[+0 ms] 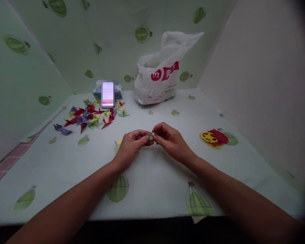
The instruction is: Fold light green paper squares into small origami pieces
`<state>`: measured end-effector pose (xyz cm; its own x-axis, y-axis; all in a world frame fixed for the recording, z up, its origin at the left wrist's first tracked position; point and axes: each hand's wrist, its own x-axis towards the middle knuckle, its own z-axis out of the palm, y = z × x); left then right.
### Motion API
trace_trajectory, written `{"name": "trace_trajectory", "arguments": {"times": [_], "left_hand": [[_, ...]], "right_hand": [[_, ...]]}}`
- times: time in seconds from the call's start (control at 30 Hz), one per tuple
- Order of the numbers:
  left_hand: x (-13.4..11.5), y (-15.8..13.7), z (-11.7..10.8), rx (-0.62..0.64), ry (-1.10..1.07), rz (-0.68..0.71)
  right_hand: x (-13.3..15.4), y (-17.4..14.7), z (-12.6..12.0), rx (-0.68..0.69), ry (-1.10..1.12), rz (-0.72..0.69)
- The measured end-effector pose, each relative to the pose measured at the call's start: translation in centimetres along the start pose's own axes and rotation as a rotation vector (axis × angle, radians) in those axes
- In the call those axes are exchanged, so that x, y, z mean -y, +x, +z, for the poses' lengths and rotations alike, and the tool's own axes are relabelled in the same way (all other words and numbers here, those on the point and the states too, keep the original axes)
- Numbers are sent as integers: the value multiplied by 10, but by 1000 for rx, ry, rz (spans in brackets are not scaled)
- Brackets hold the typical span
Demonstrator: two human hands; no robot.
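Both hands meet above the middle of the table, pinching one small piece of folded green paper [150,136]. My left hand [136,142] has its thumb on top of the paper and its fingers behind and under it. With thumb and index finger, my right hand [171,139] grips the paper's right end. Most of the paper is hidden by the fingers, so its exact shape cannot be made out. Partly behind my left hand lies a stack of paper slips [118,142], yellowish on top.
A pile of folded paper cranes [91,117] in several colours lies at the back left. Behind it are a lit phone [108,94] and a tissue box [119,91]. A white plastic bag [156,81] stands at the back. Red and yellow paper cut-outs [213,138] lie right.
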<state>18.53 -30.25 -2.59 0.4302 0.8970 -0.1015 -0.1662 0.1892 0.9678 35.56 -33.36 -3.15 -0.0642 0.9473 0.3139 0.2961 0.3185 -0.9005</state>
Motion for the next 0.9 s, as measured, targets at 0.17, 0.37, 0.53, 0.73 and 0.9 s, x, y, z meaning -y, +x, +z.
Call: {"name": "trace_trajectory", "arguments": {"times": [0.17, 0.37, 0.53, 0.73, 0.9], "left_hand": [[1, 0, 0, 5, 6, 1], [0, -1, 3, 8, 13, 5], [-1, -1, 3, 1, 13, -6], [0, 0, 2, -2, -1, -15], [3, 0, 2, -68, -111, -50]], "right_hand": [[-1, 0, 0, -16, 2, 22], [-1, 0, 1, -24, 2, 30], [1, -1, 1, -15, 1, 32], [1, -1, 1, -9, 27, 33], [0, -1, 2, -75, 12, 1]]}}
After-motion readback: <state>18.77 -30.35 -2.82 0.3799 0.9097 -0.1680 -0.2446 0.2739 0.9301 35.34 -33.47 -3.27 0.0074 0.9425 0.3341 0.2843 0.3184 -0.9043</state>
